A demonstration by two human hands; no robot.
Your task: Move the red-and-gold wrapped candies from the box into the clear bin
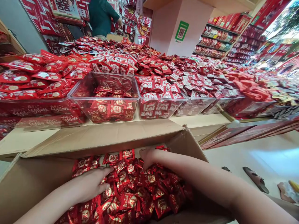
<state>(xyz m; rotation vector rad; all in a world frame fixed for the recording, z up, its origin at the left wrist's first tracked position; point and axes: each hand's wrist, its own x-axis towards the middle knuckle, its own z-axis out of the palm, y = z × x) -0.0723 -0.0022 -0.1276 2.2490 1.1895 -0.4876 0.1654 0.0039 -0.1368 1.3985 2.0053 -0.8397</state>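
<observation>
Small red wrapped candies (130, 199) with gold double-happiness prints fill a deep cardboard box (105, 137) in front of me. My left hand (94, 183) lies on the left of the pile, palm down, its fingers stretched out and the thumb apart, touching the packets. At the far side of the pile, my right hand (149, 157) reaches down among the packets with its fingers bent and the thumb apart. Its fingertips are partly hidden there, and no packet shows clearly in its grasp.
Behind the box, a clear plastic bin (105, 99) is partly filled with similar red packets. A fuller bin of red-and-white packets (160, 93) stands beside it. More heaped packets extend behind. A person in a dark green top (102, 17) stands beyond; slippers (255, 179) lie on the floor.
</observation>
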